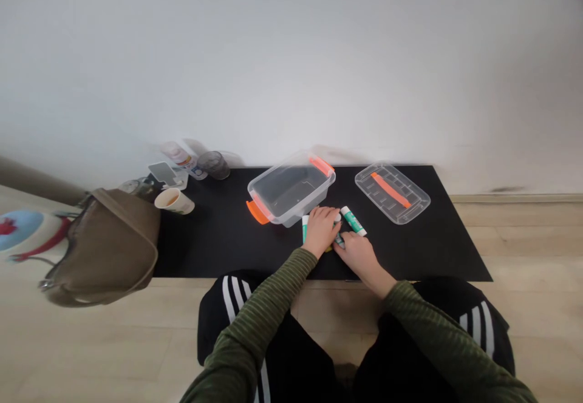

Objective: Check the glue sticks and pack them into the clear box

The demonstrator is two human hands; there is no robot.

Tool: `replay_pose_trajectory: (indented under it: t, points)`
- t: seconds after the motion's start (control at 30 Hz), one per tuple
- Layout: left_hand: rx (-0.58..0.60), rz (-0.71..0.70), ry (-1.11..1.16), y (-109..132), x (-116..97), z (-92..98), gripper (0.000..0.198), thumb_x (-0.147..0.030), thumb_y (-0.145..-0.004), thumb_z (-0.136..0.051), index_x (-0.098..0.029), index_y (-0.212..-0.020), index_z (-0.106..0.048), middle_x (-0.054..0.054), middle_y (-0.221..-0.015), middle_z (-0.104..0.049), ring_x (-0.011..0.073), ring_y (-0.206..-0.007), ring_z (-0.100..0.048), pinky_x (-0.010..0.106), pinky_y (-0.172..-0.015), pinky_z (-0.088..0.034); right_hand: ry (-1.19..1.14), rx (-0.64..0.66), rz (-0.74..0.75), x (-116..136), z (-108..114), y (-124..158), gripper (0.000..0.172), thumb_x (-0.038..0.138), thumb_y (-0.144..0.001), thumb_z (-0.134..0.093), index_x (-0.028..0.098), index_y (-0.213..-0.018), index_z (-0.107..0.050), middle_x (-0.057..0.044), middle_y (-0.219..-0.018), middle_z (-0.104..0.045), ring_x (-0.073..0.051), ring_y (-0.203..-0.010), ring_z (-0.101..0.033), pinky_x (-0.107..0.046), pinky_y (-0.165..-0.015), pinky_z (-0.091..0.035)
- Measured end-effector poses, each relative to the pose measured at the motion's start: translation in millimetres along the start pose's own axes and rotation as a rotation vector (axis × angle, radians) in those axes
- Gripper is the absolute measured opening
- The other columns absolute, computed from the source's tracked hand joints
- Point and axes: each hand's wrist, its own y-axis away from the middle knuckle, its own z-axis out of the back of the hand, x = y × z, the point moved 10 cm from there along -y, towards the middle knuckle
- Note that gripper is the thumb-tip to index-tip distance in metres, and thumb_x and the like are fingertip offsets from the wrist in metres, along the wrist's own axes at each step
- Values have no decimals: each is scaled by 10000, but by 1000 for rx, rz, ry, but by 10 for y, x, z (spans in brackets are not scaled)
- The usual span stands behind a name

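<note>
At the near edge of a black mat, seen from the head camera, two bare hands work close together, palms down. Left hand: flat, fingers pressed together, lying over the upper part of an upright-lying white-and-green left glue stick; whether it grips cannot be told. Right hand: fingers curved down toward the left, closed over a middle glue stick lying between the hands, most of it hidden; a pinch cannot be confirmed. Right glue stick, green and white, lying aslant just beyond the right hand's fingers.

Far of the hands: clear plastic box with orange handles, set at a slant. To its right: clear plastic lid with an orange strip, lying flat on the mat.

Far left, at the mat's corner: paper cup holding a brownish drink, glass tumbler, white bottle, grey phone. Left of the mat: brown handbag, on the pale wood floor.
</note>
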Motion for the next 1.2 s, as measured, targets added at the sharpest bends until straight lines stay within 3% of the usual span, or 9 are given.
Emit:
replay_pose_trajectory:
  t: [0.17,0.37,0.6,0.77,0.87,1.0,1.2]
  points:
    - [22,-1,-67,0,45,-86,248,-229,-835,-593,-215,-1072,-665,90,-1032,-689,260,-1051,-565,467,-1091,-276,15,-67,44,-65,154,14,290,376,-949,-468,201,-911,-696,-81,-888,-696,-182,-743,-632,-260,-579,-380]
    - [19,32,-111,8,72,-60,185,-216,-827,-602,-223,-1006,-650,55,-933,-687,239,-990,-581,455,-1102,-260,9,-327,68,-419,511,-91,247,278,-933,-473,181,-1060,-662,-122,-1009,-645,-266,-1008,-536,-338,-822,-433]
    - [-39,71,62,-2,-1,187,218,-187,-824,-601,-225,-1032,-653,60,-1043,-701,237,-1028,-600,478,-1130,-242,58,-286,-13,-674,379,-220,298,310,-884,-560,140,-1120,-625,-145,-1054,-602,-300,-1020,-500,-372,-845,-430]
    - [-91,183,446,86,56,273,247,-237,-821,-632,-231,-1066,-667,68,-1107,-690,241,-1074,-613,452,-1068,-375,42,-257,-64,-731,330,-225,240,280,-889,-539,147,-1054,-652,-135,-979,-606,-275,-972,-528,-344,-802,-422]
    - [-141,316,864,156,183,182,303,-350,-827,-661,-213,-1098,-649,82,-1125,-680,215,-1032,-640,401,-967,-478,-92,-246,-104,-779,347,-218,239,263,-888,-519,156,-1037,-673,-118,-959,-627,-252,-935,-565,-332,-778,-432]
    - [-195,515,1341,246,325,0,416,-423,-784,-724,-174,-1105,-637,78,-1042,-696,192,-924,-682,401,-943,-508,-426,-266,-64,-731,433,-159,278,322,-877,-535,180,-1072,-674,-82,-968,-661,-208,-844,-609,-328,-759,-467]
    - [-207,627,1617,337,323,-27,336,-334,-794,-741,-136,-1058,-676,81,-989,-718,194,-938,-697,388,-1000,-487,-767,-271,112,-490,530,21,295,360,-874,-574,213,-1120,-641,-69,-1004,-655,-188,-837,-618,-299,-696,-499]
